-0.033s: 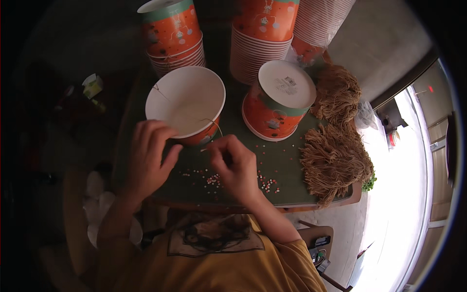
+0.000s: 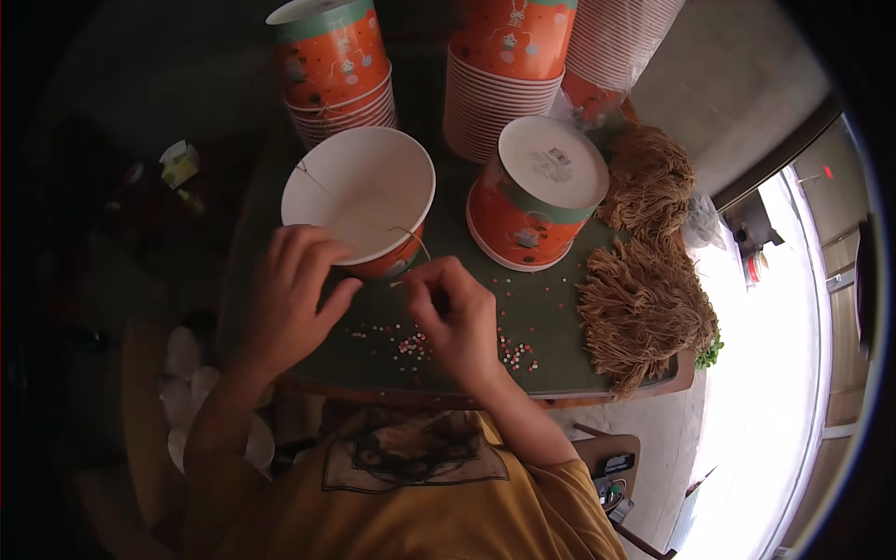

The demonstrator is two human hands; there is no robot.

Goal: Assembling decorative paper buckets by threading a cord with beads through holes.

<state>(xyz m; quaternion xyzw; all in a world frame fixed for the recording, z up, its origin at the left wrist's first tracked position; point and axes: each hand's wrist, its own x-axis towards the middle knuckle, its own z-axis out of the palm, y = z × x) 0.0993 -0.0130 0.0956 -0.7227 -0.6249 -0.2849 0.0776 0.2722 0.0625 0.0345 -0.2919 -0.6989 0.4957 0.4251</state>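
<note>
An upright paper bucket (image 2: pixel 369 163), white inside with an orange printed outside, stands open in front of me. A thin tan cord (image 2: pixel 422 243) hangs over its near right rim, and another bit of cord (image 2: pixel 310 175) shows against the inner left wall. My right hand (image 2: pixel 455 322) is closed in a pinch beside the rim, with the cord running down to its fingertips. At the near left rim is my left hand (image 2: pixel 297 289), its fingers apart and its thumb stretched out. Whether those fingertips touch the rim, I cannot tell.
An upside-down bucket (image 2: pixel 525 222) stands to the right. Behind are nested bucket stacks (image 2: pixel 341 61) (image 2: pixel 504 103) and one wrapped in plastic (image 2: pixel 623 42). Brown cord bundles (image 2: pixel 644 303) lie along the right edge. Small red and white beads (image 2: pixel 411 345) are scattered over the dark green tabletop (image 2: pixel 551 359).
</note>
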